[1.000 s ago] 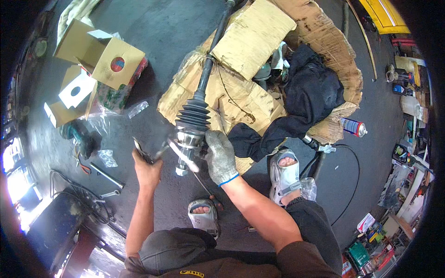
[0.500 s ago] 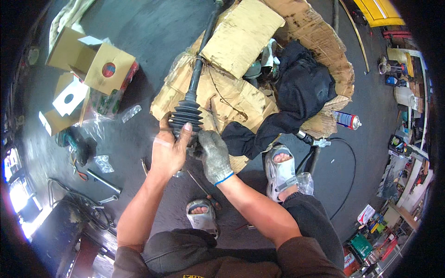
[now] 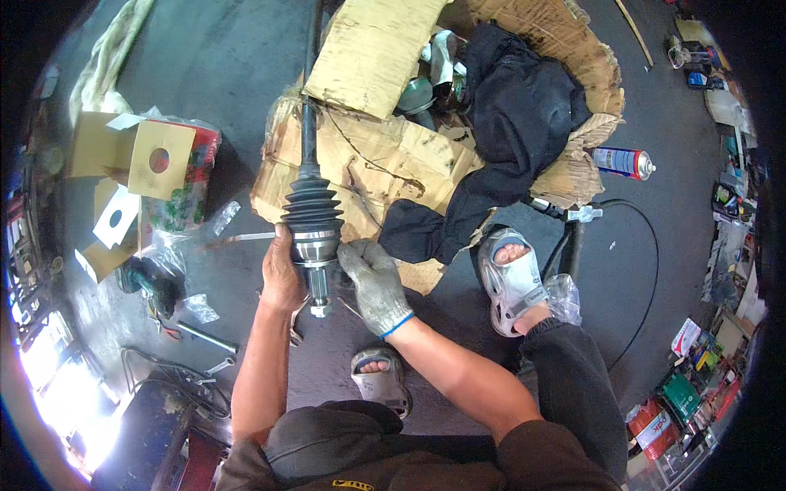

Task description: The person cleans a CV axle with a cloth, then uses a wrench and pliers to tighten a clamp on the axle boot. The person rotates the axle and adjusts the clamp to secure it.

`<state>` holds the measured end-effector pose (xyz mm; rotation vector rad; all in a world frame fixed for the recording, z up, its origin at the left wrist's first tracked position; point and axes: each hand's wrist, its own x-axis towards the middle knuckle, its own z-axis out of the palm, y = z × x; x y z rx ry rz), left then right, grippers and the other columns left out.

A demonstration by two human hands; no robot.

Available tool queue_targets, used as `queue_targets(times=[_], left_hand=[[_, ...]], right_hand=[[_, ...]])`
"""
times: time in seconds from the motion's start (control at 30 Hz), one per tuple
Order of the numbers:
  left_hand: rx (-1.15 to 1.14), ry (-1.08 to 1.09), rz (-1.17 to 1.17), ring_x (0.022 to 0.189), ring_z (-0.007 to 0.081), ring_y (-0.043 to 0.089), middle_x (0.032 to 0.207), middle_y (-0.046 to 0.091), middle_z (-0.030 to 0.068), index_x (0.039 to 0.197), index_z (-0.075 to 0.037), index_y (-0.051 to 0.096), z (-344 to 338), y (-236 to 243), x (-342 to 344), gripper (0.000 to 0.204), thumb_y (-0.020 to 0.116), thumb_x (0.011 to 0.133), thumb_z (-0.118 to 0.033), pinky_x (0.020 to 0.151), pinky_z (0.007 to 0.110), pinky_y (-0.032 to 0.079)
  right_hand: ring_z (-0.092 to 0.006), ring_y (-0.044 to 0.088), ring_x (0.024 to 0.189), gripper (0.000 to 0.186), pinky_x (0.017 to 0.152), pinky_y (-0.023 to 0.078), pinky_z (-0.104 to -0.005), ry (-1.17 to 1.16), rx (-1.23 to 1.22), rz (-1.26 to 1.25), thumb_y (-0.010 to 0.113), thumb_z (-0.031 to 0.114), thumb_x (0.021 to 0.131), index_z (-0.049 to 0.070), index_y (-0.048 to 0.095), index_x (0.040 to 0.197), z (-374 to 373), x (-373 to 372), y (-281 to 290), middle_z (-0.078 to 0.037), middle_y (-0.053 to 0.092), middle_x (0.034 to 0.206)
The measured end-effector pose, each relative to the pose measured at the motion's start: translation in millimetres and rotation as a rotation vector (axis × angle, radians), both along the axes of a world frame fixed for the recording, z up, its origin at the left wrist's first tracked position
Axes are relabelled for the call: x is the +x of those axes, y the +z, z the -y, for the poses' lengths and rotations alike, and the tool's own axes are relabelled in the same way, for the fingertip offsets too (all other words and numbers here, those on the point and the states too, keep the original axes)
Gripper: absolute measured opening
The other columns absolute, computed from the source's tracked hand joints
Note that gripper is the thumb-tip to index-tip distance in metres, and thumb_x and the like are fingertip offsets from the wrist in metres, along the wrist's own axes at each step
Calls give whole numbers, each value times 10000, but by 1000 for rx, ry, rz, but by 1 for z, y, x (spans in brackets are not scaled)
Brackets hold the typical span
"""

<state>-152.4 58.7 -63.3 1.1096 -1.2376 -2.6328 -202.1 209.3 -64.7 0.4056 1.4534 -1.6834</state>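
A drive shaft point(image 3: 309, 135) with a black ribbed rubber boot point(image 3: 313, 203) lies pointing toward me, its far part resting across cardboard. At its near end are a shiny metal joint point(image 3: 318, 249) and a splined stub with a nut point(image 3: 321, 309). My bare left hand point(image 3: 283, 277) grips the joint from the left, thumb up beside the boot's lower edge. From there a thin metal band point(image 3: 252, 236) sticks out leftward. My right hand point(image 3: 375, 282), in a grey knit glove, is closed against the joint's right side; its fingertips and anything between them are hidden.
Torn cardboard point(image 3: 393, 155) lies beyond, bearing a black cloth point(image 3: 524, 98) and metal parts. A spray can point(image 3: 620, 162) and a black hose point(image 3: 655, 254) are at right. Opened boxes point(image 3: 172, 176), a power tool point(image 3: 149, 285) and wrenches point(image 3: 214, 368) are on the left floor.
The shaft now stands more upright in view, its joint end and stub exposed. My left hand has shifted down from the boot to the joint, and the metal band now shows at its left.
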Motion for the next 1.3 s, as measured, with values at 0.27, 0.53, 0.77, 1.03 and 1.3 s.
queue_targets(times=[0.27,0.53,0.77,1.03,1.3], left_hand=[[96,36,-47,1042,296,748,1227,716,193,1408,33,547,-6,-10,2,709,384,1113,-591,945,427,610],[-21,53,2,994,309,759,1176,740,203,1346,54,583,-8,-21,8,746,381,1101,-622,920,439,615],[15,155,11,1002,207,715,1159,732,120,1328,17,608,-13,-25,7,644,453,1109,-569,914,365,582],[-34,98,-24,1045,157,648,1187,682,82,1385,39,555,-13,-23,7,726,499,1080,-617,942,317,536],[8,85,-39,984,136,646,1138,699,57,1351,3,594,-15,-26,3,587,465,1123,-523,898,313,538]], right_hand=[[-364,713,925,283,818,558,-464,687,390,-633,707,254,907,12,650,1041,-51,43,-1,-197,703,987],[-393,722,972,249,842,578,-523,1511,569,-795,647,249,927,47,648,1074,-133,88,-42,-197,698,1067],[-412,769,883,304,789,616,-525,1615,568,-728,671,295,894,31,673,1045,-115,94,-40,-234,757,966],[-426,722,873,239,779,571,-501,1320,395,-804,692,150,832,40,630,1035,-130,-11,25,-226,705,908],[-434,695,948,198,827,531,-492,1142,484,-741,545,118,897,9,646,1028,-68,-104,121,-240,678,943]])
